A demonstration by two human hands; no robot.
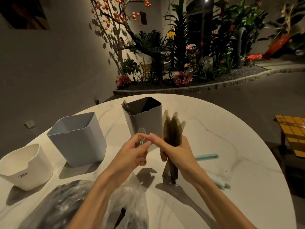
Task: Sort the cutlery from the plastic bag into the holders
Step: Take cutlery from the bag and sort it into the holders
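Note:
My right hand (175,151) grips a bundle of dark translucent plastic knives (171,128), held upright over the table. My left hand (133,152) pinches a clear plastic spoon (141,134) beside that bundle; the fingertips of both hands nearly meet. Three holders stand on the table: a grey one (145,116) with dark cutlery leaning in its left corner, a light blue one (77,139), and a low white one (24,166). The plastic bag (69,204) with more cutlery lies crumpled at the near edge under my left forearm.
The round white marble table (231,146) carries two teal bag clips (206,157) to the right of my right arm. A planted garden bed lies beyond the table, and a yellow-topped stand (293,134) is off to the right.

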